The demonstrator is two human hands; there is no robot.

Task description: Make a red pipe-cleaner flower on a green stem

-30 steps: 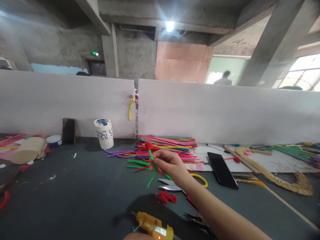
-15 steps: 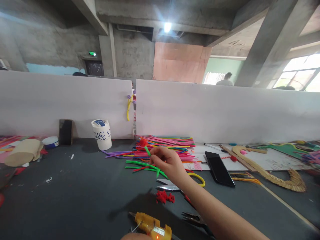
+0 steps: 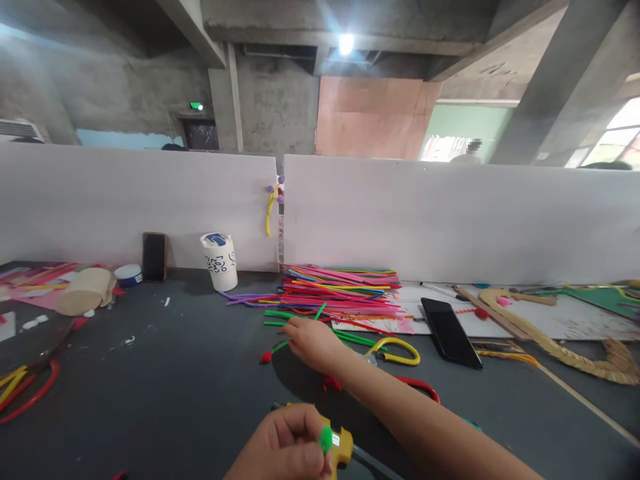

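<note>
My right hand (image 3: 313, 343) is closed over a green pipe cleaner (image 3: 279, 347) with a red fuzzy tip (image 3: 266, 358), low over the dark table beside several loose green pipe cleaners (image 3: 357, 338). Its fingertips are partly hidden, and another green end (image 3: 321, 311) pokes up behind the hand. At the bottom, my left hand (image 3: 287, 443) pinches a small green pipe cleaner piece (image 3: 326, 439). Just behind that hand lies a yellow hot glue gun (image 3: 343, 448), partly covered. Red fuzzy bits (image 3: 332, 383) and yellow-handled scissors (image 3: 400, 351) lie by my right forearm.
A bundle of coloured pipe cleaners (image 3: 340, 290) lies before the white partition (image 3: 450, 220). Nearby are a white cup (image 3: 220, 263) and a black phone (image 3: 450, 333). Red-handled scissors (image 3: 43, 393) lie left; a red handle (image 3: 423, 387) shows beside my right forearm.
My right hand has come down to the table, its red tip now pointing lower left. My left hand has risen into view with a green piece. The view has shifted left.
</note>
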